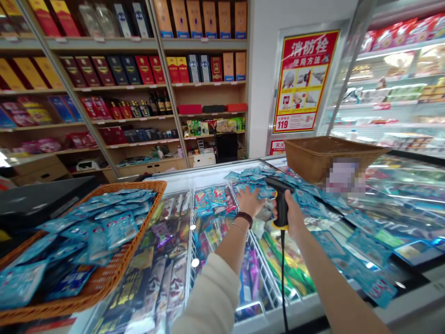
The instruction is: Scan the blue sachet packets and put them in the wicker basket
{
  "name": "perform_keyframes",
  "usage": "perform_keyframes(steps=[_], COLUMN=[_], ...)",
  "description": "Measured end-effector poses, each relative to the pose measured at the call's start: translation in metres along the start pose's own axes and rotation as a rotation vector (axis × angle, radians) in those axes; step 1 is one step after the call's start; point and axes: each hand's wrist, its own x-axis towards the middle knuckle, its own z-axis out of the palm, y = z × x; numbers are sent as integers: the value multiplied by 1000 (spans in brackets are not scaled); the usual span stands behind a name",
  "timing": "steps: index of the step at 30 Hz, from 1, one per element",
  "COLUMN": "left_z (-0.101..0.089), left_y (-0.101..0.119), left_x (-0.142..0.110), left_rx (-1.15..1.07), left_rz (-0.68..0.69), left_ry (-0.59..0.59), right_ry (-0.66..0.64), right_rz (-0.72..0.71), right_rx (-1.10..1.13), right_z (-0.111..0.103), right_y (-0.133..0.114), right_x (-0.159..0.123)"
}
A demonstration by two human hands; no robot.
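My right hand (293, 214) is wrapped round the grip of a black and yellow barcode scanner (282, 204), whose cord hangs down toward me. The scanner's head points left, over a heap of blue packets (253, 176) on the glass freezer top. Beside it, my left hand (249, 202) reaches forward with fingers spread, palm down, at the near edge of that heap. A dark beaded bracelet sits on the left wrist. Whether the left fingertips press on a packet I cannot tell. More blue packets (333, 250) lie scattered to the right of the scanner.
An orange wicker basket (153, 199) filled with blue packets stands at the left. At the back right, a brown basket (306, 160) rests on the freezer. Under the glass, wire dividers (266, 264) separate frozen goods. Shelves with boxes (114, 69) line the back wall.
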Motion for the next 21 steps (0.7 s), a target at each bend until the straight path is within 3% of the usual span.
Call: perform_keyframes(steps=[4,10,13,17,21], left_z=[-20,-65,-83,-97,-102], left_y=[-35,-88,-96,-93,-99], left_x=[-24,-73,-83,-75,-68], left_rx=[20,-32,4,2,-87], left_rz=[-88,-247,-279,-284,-364], left_ry=[83,164,157,73,161], right_ry=[-5,-67,-95,-107,-89], right_rz=[47,54,56,40,24], right_rx=[20,-29,-60,-87,-103], right_z=[14,32,36,38,42], right_y=[0,8,14,18,21], right_x=[-7,-11,-11,-18,-25])
